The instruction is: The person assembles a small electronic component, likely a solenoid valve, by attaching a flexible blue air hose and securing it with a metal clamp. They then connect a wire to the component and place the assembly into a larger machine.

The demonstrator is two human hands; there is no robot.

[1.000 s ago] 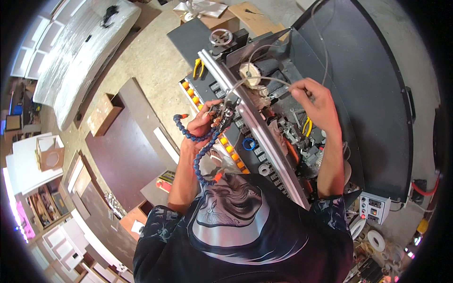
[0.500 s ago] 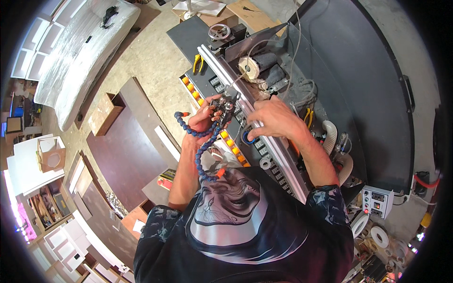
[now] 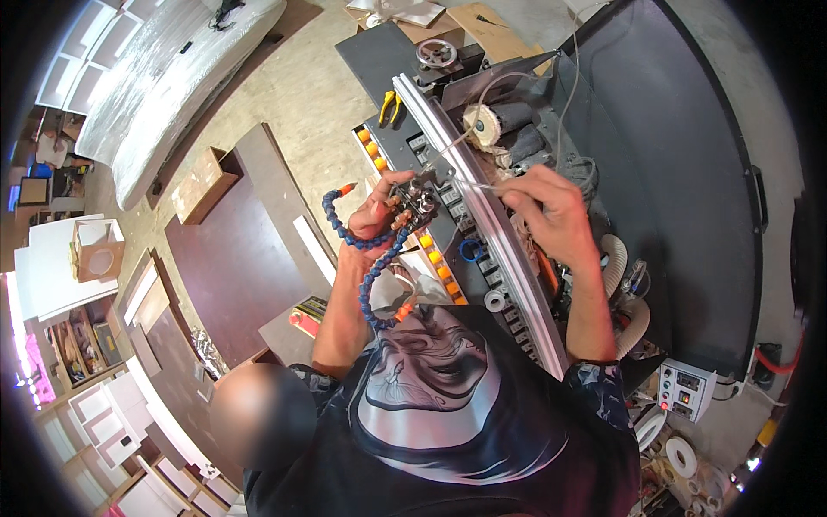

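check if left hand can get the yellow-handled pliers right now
Probably not without letting go: the left hand holds the dark metal fitting, though the way to the pliers looks free.

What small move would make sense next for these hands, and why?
Perhaps ease the right hand slightly toward the left hand: the right pinches a thin tube running toward the dark fitting the left holds. Whether the tube is joined there is too small to tell, so slack seems safer.

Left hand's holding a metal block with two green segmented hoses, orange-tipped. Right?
Hose colour's wrong: the head view shows the segmented hoses are blue. The left hand does hold the metal block, and the hose tips are orange.
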